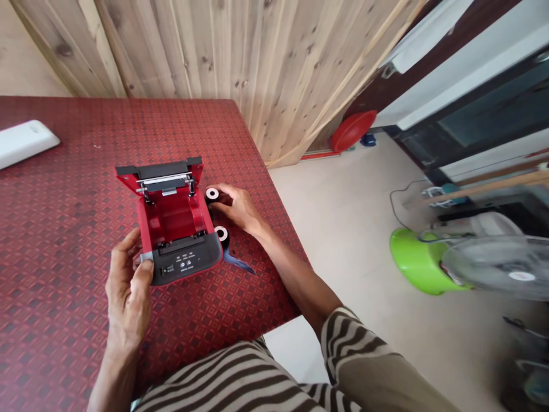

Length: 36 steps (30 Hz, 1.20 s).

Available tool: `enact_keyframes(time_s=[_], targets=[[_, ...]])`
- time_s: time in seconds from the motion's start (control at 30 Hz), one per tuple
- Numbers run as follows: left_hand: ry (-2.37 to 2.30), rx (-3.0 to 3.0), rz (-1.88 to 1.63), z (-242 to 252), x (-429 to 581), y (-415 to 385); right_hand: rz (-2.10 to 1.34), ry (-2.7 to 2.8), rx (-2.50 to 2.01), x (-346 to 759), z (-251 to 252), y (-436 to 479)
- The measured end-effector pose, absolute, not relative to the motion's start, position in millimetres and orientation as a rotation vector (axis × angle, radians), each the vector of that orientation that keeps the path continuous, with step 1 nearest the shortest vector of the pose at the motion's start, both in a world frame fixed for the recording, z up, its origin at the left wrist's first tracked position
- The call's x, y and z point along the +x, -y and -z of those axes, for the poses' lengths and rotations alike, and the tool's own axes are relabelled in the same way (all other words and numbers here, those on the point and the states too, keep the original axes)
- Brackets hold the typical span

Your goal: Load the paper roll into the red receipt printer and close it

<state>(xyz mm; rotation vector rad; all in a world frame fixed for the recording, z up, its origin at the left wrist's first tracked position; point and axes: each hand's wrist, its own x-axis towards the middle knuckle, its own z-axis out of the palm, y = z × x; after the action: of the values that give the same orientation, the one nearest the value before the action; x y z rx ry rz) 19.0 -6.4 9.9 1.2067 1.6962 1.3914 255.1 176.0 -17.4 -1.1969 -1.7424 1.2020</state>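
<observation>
A small red and black printer (pixel 186 254) sits on the table with its lid (pixel 160 174) raised, showing the bare red bay inside. My left hand (pixel 128 283) grips its near left corner, thumb on top of the grey edge and fingers against the side. To the printer's right, my right hand (pixel 235 209) has its fingers closed around a small dark ribbon roll (pixel 212 195) with a white end. A second dark roll (pixel 222 234) with a white end is nearer to me, beside the printer, and a bluish-black strip of film (pixel 239 263) trails from it.
The red patterned table (pixel 64 229) ends at its right edge, close to my right forearm. A white oblong object (pixel 26 143) lies far left. Behind rises a wooden plank wall (pixel 240 63). On the floor are a green stool (pixel 412 263), a fan (pixel 497 266) and a red basin (pixel 354 130).
</observation>
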Motion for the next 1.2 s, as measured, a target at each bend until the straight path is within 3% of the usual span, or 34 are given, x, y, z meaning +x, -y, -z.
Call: enact_keyframes(time_s=[0.13, 0.33, 0.43, 0.6, 0.73, 1.2], targets=[[-1.652, 1.141, -1.379, -11, 20, 7, -1.192, 1.692, -1.180, 258, 1, -172], [-1.660, 1.128, -1.379, -14, 23, 7, -1.409, 1.815, -0.945, 290, -100, -134], [-1.657, 1.112, -1.367, -16, 24, 7, -1.124, 2.207, -0.928, 272, -128, -120], [-1.636, 1.129, -1.390, -18, 26, 6, -0.537, 2.718, -0.903, 211, -112, -112], [-1.614, 1.109, -1.385, -19, 26, 7, -0.291, 2.859, -1.013, 180, -97, -113], [-1.640, 1.074, -1.377, -21, 27, 7, -0.354, 2.978, -1.107, 165, -80, -137]])
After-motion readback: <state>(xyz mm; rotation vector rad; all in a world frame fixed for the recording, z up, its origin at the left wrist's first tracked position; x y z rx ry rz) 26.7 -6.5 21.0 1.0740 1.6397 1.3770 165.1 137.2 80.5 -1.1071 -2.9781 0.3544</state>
